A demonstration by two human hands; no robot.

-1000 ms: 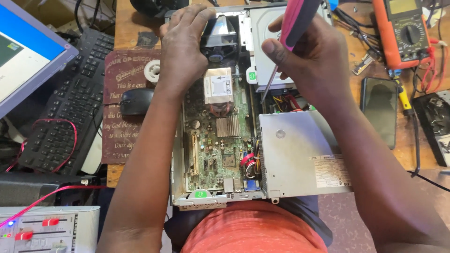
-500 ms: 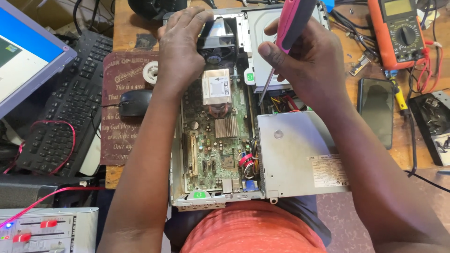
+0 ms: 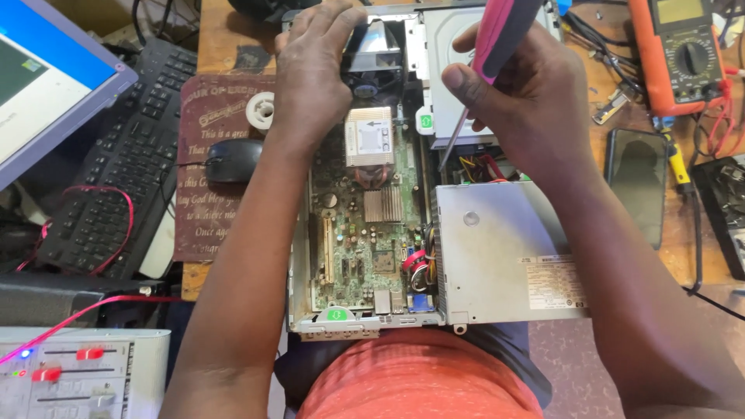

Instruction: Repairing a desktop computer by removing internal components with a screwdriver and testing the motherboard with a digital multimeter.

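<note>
While a monitor (image 3: 46,85) with a blue screen leans in at the far left above a black keyboard (image 3: 116,202), a black mouse (image 3: 231,161) sits on a dark red mat (image 3: 203,225) just beside the open computer case (image 3: 299,256). The left hand (image 3: 314,81) lies palm down over the case's far left corner, fingers curled onto the black cooling fan (image 3: 380,50); it presses rather than grasps, and nothing is enclosed in it. Below the fan comes a copper-coloured heatsink (image 3: 369,140), then the green motherboard (image 3: 353,240) running toward the person. To the right, the right hand (image 3: 535,101) is closed tight around the pink handle of a screwdriver (image 3: 497,39), thumb laid along the near side. The tool's long axis runs on a slant: handle up and to the right, sticking out above the fist, the thin metal shaft emerging below the thumb and pointing down and left, its tip near the edge of the grey optical drive (image 3: 450,46) (the exact contact point cannot be made out). Nearer the person lies the grey power supply box (image 3: 497,248). Farther right, a dark phone (image 3: 640,186) and an orange multimeter (image 3: 683,54) rest on the wooden bench (image 3: 221,35).
</note>
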